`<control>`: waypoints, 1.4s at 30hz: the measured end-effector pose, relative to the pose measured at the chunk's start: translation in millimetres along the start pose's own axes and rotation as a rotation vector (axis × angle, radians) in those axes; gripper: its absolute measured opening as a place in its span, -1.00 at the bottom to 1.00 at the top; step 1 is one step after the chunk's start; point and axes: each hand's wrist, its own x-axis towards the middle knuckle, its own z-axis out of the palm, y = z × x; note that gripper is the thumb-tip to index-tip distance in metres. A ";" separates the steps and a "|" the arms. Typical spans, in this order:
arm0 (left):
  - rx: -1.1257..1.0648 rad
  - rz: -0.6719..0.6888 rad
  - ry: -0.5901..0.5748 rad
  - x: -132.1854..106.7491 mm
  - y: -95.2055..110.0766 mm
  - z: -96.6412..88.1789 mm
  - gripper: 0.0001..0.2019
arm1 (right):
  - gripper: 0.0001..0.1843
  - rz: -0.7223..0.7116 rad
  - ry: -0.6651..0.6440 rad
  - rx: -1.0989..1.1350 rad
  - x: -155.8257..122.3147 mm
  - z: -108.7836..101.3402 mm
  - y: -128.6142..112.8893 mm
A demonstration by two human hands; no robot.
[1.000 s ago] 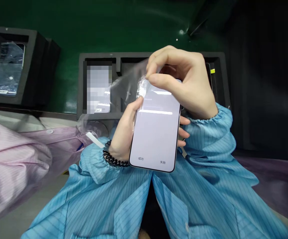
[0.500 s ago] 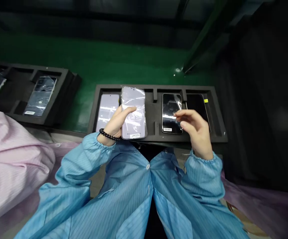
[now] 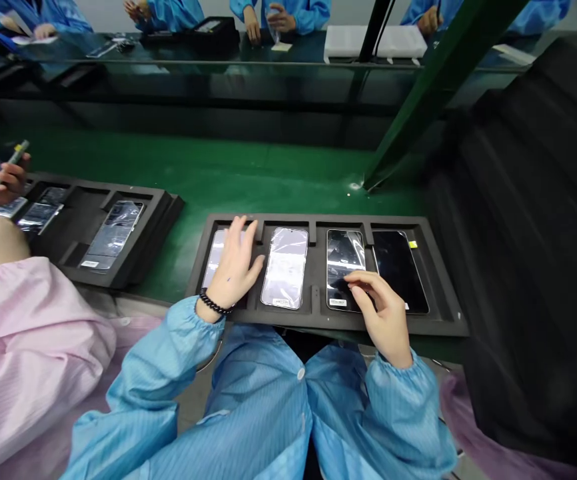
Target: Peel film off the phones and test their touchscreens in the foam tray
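In a black foam tray (image 3: 388,325) lie several smartphones. My left hand (image 3: 231,270), a black coil band at its wrist, has its fingers spread above the leftmost phone (image 3: 213,257) and hides much of it. Just right of that hand, a light-screened phone (image 3: 285,270) in clear film lies in its slot. My right hand (image 3: 381,310) is over a dark-screened phone (image 3: 338,260) with a white label, thumb and forefinger drawn together; whether anything is between them I cannot make out. A black phone (image 3: 401,270) with a yellow tab lies at the right.
To the left a co-worker's hand (image 3: 6,183) holds a phone above another foam tray (image 3: 151,227). A green post (image 3: 418,100) rises behind my tray. A large black mass (image 3: 523,253) stands at the right. People in blue work across the bench.
The light-screened phone has gone from my left hand into the tray, and that hand has opened and moved left. My right fingers have drawn closer together. The view has tilted up.
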 end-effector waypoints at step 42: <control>-1.959 -0.543 -0.670 -51.9 114.1 -14.4 -0.27 | -0.81 -0.152 0.056 -0.176 -1.1 16.2 -75.0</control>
